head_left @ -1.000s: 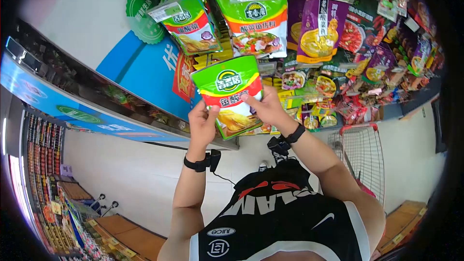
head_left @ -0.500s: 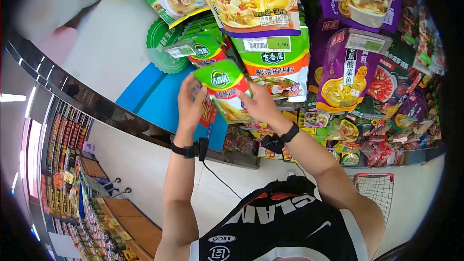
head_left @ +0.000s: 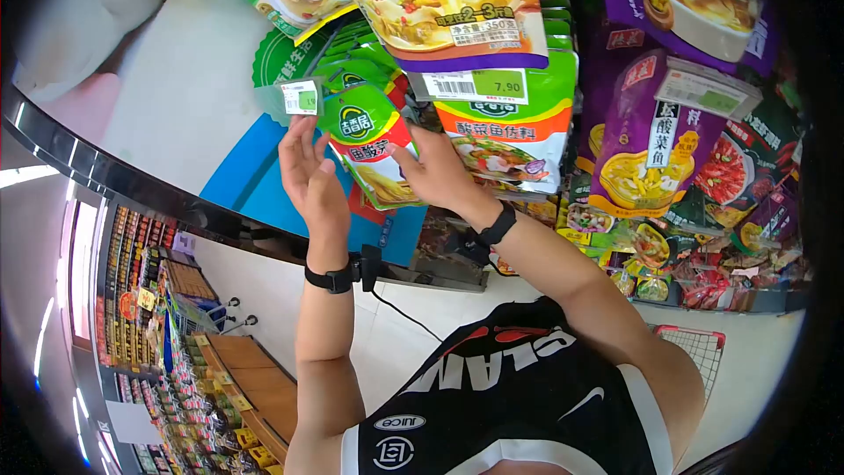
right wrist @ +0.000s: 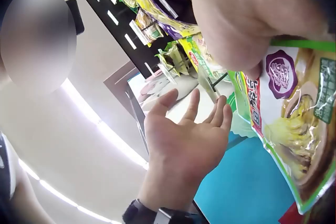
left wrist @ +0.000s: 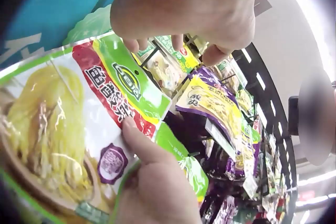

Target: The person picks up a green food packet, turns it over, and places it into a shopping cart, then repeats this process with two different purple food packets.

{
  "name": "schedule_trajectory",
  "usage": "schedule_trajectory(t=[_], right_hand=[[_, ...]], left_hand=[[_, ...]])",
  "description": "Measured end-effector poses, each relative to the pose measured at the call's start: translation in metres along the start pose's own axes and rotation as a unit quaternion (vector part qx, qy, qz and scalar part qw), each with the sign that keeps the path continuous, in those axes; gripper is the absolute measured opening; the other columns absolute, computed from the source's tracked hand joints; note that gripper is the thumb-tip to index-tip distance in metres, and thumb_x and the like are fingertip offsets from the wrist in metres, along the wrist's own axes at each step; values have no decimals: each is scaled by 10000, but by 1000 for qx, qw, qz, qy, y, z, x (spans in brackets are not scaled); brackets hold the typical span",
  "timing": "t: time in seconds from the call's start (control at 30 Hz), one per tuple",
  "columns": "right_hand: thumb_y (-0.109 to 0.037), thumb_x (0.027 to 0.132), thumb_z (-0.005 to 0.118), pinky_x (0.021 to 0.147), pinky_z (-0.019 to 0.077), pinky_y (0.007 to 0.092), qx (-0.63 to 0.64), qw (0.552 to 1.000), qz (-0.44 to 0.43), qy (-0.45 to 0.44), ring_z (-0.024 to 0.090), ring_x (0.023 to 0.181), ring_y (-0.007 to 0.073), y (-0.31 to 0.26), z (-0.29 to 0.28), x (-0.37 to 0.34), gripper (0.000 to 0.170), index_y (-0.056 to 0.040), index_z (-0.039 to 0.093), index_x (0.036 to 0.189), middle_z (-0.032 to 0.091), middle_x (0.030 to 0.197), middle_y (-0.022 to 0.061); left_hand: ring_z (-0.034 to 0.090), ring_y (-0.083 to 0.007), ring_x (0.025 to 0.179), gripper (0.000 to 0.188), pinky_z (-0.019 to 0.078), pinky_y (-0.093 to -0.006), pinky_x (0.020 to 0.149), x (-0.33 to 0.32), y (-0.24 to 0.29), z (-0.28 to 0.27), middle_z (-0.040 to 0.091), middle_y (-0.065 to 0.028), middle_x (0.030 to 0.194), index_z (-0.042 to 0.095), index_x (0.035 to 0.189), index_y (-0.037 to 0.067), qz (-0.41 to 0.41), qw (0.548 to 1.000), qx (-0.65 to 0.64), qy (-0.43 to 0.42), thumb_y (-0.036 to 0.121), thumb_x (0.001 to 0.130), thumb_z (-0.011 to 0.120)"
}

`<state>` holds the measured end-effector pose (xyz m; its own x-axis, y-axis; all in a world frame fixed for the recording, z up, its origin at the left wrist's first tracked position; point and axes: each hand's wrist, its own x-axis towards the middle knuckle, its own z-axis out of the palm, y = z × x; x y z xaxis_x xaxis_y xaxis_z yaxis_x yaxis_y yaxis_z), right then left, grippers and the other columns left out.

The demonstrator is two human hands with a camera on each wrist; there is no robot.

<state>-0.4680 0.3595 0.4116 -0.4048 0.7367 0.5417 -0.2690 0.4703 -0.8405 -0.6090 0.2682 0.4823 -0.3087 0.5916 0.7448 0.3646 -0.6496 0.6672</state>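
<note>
A green, red and white packet [head_left: 367,145] with a picture of yellow pickled vegetable is at the rack, in front of similar green packets. The right hand [head_left: 444,174] pinches its right edge, thumb across the front; the left wrist view shows that thumb on the packet [left wrist: 63,124]. The left hand [head_left: 315,185] is beside the packet's left edge, fingers loosely spread near a price tag [head_left: 301,98]. In the right wrist view the left hand [right wrist: 186,140] is palm up with nothing in it, apart from the packet [right wrist: 299,124].
Purple packets [head_left: 655,136] hang to the right, and a large yellow and purple packet [head_left: 440,9] hangs above. A white and blue display panel [head_left: 207,62] stands at the left. A shopping cart [head_left: 694,352] is at the lower right, and stocked shelves [head_left: 167,387] are at the lower left.
The packet has moved up and left against the rack. The left hand has let go of it and spread its fingers; the right hand still holds it. The rack appears closer.
</note>
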Motion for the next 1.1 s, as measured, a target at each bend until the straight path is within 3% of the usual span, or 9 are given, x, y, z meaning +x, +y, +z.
schedule_trajectory(t=[0.17,0.2,0.3,0.6,0.7,0.8,1.0,1.1], right_hand=[[-208,962,625,751,522,467,23,998,-47,29,667,875,453,2,12,12,287,10,627,1148,699,947,258],[-203,965,616,773,519,476,79,997,-17,10,662,905,462,2,14,16,289,17,623,1151,698,965,265],[-207,993,613,712,534,383,54,996,-63,43,712,787,295,7,20,24,271,20,632,1138,729,917,187],[-185,990,606,739,533,399,-5,997,-46,54,706,801,280,32,29,36,268,20,627,1161,723,935,185],[-192,952,618,806,508,493,10,999,-23,43,642,964,472,14,24,32,272,22,628,1119,691,981,279],[-192,954,618,814,509,496,76,996,-18,50,650,964,462,9,26,34,276,19,630,1132,694,982,276],[-196,955,624,817,508,493,43,998,4,43,655,967,456,7,25,38,299,27,615,1153,694,1004,274],[-192,955,622,810,510,491,31,997,-29,63,657,960,455,11,27,38,303,30,606,1161,690,1013,275]], left_hand=[[409,-342,1423,697,359,-445,1127,0,7,4,438,-167,1509,437,1435,-16,20,999,46,-20,202,819,678],[406,-342,1426,723,366,-437,1121,0,7,5,441,-163,1505,433,1440,-17,12,999,47,-11,220,808,693],[407,-340,1426,722,370,-430,1119,1,6,3,443,-160,1499,433,1443,-17,12,999,44,-12,212,808,688],[410,-338,1426,704,399,-423,1094,-1,1,4,444,-165,1496,442,1439,-23,12,999,43,-6,171,803,673],[421,-334,1415,708,404,-423,1091,-2,0,7,436,-163,1499,441,1439,-27,14,999,32,-3,164,799,675],[438,-325,1396,713,406,-423,1087,-3,1,8,426,-161,1505,440,1438,-30,18,1000,16,-4,159,794,682],[455,-312,1375,739,411,-416,1077,-3,-1,4,419,-157,1510,435,1439,-29,11,1000,11,-7,190,792,717],[466,-309,1364,755,416,-410,1066,-4,0,4,426,-153,1506,428,1441,-31,13,1000,15,-15,212,793,729]])
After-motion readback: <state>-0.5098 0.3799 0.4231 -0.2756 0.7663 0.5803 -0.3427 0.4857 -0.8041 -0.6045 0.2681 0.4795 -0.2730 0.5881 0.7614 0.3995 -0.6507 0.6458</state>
